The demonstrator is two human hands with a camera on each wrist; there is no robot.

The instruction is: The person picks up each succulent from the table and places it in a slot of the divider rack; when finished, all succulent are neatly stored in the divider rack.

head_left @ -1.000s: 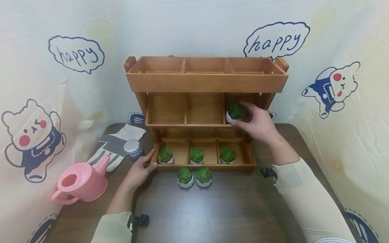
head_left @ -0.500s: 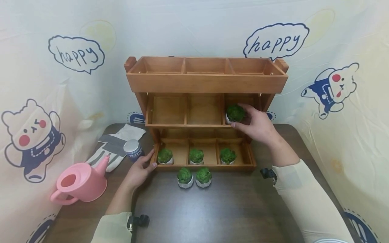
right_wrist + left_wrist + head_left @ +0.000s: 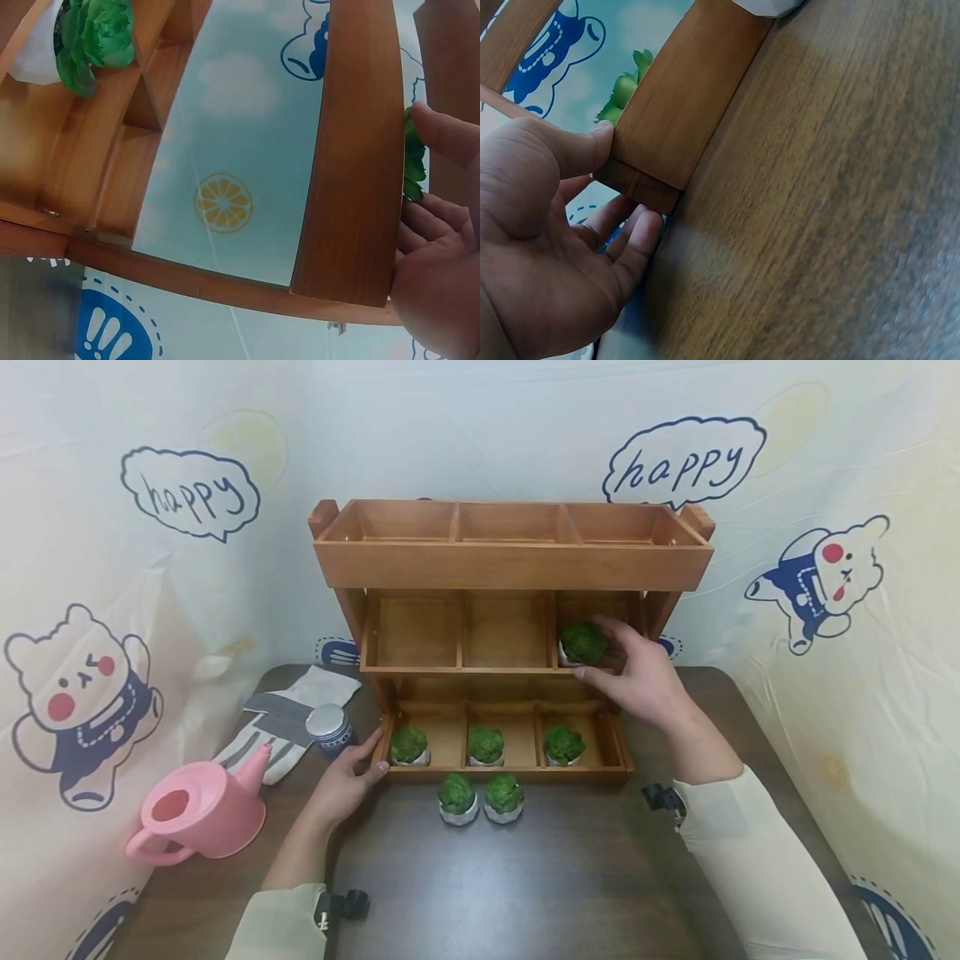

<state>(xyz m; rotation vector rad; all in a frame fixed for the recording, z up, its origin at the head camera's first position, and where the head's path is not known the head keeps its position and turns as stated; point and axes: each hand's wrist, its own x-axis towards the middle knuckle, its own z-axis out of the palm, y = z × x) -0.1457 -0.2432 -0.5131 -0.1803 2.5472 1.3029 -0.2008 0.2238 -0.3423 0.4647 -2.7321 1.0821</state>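
Note:
A three-tier wooden planter shelf [image 3: 512, 567] stands at the back of the table, each tier split into three compartments. My left hand [image 3: 347, 783] grips the bottom tier's left front corner, thumb over its upper edge. In the middle tier's right compartment sits a small potted succulent [image 3: 583, 643], green in a white pot. My right hand [image 3: 648, 677] curls round that succulent, thumb by the tier's front edge; in the right wrist view the front board hides most of the plant [image 3: 414, 157]. Each bottom compartment holds a potted succulent [image 3: 485, 746].
Two more potted succulents [image 3: 457, 799] stand on the table [image 3: 480, 885] before the shelf. To the left are a pink watering can [image 3: 198, 810], a blue tin with a silver lid [image 3: 330, 731] and grey-white gloves [image 3: 281, 718]. A printed curtain [image 3: 480, 427] hangs close behind.
The succulent in my right hand has lowered behind the middle tier's front board, and my right thumb has dropped slightly with it. My left hand keeps its place on the shelf corner.

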